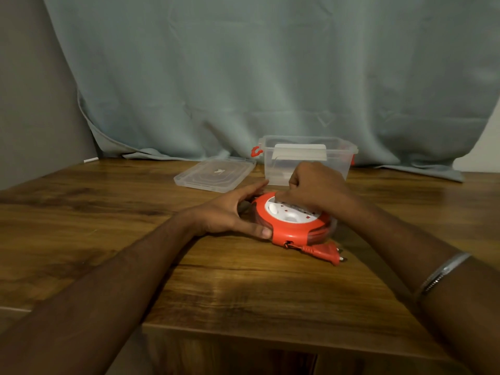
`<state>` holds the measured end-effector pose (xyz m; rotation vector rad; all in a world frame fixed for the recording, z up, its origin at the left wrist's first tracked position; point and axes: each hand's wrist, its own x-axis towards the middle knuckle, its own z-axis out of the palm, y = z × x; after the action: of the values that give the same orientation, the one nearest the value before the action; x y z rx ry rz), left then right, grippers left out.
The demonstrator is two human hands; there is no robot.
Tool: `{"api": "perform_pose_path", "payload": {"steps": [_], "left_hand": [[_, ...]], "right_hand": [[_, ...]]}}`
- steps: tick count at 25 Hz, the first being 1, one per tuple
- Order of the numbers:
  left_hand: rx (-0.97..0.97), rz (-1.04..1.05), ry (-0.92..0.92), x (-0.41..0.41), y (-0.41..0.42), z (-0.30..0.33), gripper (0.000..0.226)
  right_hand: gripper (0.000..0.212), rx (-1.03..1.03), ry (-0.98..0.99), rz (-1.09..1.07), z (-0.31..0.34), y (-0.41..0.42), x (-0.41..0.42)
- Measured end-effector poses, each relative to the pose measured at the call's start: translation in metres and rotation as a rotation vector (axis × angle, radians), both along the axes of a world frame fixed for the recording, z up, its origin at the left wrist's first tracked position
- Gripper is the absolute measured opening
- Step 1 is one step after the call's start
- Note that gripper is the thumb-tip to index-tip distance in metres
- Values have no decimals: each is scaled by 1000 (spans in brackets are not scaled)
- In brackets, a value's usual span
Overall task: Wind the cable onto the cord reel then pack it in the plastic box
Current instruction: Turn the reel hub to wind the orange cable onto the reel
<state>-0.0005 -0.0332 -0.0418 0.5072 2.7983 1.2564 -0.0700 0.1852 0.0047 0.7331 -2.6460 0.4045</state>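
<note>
A round red cord reel point(281, 231) with a white centre lies flat on the wooden table point(243, 288). Its red cable is coiled inside; only the red plug point(326, 253) sticks out at the front. My left hand point(230, 212) holds the reel's left side, thumb on the front rim and fingers round the back. My right hand point(311, 189) rests on the white centre with its fingers curled down onto it; what they grip is hidden. Behind the reel stands the clear plastic box point(305, 158) with red clips, lid off.
The clear lid point(216, 173) lies flat left of the box. A grey-green curtain point(270, 77) hangs behind the table. A small white object point(91, 159) lies at the far left edge. The table's front edge runs close below my forearms.
</note>
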Motion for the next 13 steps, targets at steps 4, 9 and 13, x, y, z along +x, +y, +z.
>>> {"api": "perform_pose_path", "payload": {"steps": [4, 9, 13], "left_hand": [[1, -8, -4, -2, 0, 0, 131], [14, 15, 17, -2, -1, -2, 132], [39, 34, 24, -4, -3, -3, 131]], "right_hand": [[50, 32, 24, 21, 1, 4, 0], [52, 155, -139, 180, 20, 20, 9], [92, 377, -547, 270, 38, 27, 29]]}}
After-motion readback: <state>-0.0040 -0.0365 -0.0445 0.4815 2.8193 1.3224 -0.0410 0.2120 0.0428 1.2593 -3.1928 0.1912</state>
